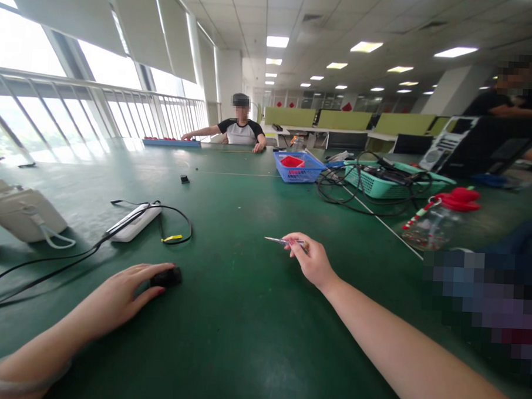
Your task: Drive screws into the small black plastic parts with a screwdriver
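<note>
My left hand (130, 290) rests at the near left of the green table, its thumb and fingers closed around a small black block (171, 276) that lies on the tabletop. What the block is, I cannot make out. In my right hand (312, 261), a slim silver pointed tool (273, 240) is pinched between thumb and fingers, its tip aimed left. The fingers hide the rear of this tool. A wide gap of bare tabletop separates the two hands, and the tool does not touch the block.
Left of centre lie a white power strip (135, 223) with black cables and a pale box (25, 212). A small black piece (184, 179) sits farther back. Toward the right are a blue basket (297, 174), a green basket (376, 188) with cables and a red-lidded bottle (432, 224). A person (240, 128) sits opposite.
</note>
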The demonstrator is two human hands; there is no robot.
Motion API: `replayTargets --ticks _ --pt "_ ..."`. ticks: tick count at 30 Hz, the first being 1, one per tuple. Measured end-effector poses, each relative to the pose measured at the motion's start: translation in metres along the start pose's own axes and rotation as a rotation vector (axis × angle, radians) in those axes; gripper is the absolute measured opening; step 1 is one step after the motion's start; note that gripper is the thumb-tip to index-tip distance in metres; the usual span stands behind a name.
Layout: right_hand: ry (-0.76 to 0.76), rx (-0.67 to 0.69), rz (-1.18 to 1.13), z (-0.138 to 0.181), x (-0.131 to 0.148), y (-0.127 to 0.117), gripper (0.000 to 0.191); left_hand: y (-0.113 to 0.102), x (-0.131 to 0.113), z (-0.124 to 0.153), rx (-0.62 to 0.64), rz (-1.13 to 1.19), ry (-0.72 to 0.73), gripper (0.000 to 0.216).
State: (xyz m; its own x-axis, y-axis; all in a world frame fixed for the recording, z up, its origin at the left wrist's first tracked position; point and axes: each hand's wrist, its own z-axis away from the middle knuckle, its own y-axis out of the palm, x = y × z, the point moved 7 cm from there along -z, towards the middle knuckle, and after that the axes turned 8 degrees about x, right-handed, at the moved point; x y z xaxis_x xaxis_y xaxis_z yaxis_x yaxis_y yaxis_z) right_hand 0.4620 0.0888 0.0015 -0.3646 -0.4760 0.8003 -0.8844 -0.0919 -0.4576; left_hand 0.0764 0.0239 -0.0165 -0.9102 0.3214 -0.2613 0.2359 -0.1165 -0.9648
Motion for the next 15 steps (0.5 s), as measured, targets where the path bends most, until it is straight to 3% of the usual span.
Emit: replayTargets --ticks 6,11,15 --pt "0.008 0.002 -0.001 0.001 0.000 0.000 0.031 0.003 -0.072 -0.031 0.037 -0.058 0.202 0.038" --pt "-0.019 -0.009 0.010 0.001 0.001 0.000 0.031 0.012 -0.134 -0.089 0.045 -0.096 0.347 0.031" --pt "-0.025 -0.066 0.052 0.001 0.000 -0.004 0.030 0.020 -0.176 -0.131 0.004 -0.098 0.356 0.029"
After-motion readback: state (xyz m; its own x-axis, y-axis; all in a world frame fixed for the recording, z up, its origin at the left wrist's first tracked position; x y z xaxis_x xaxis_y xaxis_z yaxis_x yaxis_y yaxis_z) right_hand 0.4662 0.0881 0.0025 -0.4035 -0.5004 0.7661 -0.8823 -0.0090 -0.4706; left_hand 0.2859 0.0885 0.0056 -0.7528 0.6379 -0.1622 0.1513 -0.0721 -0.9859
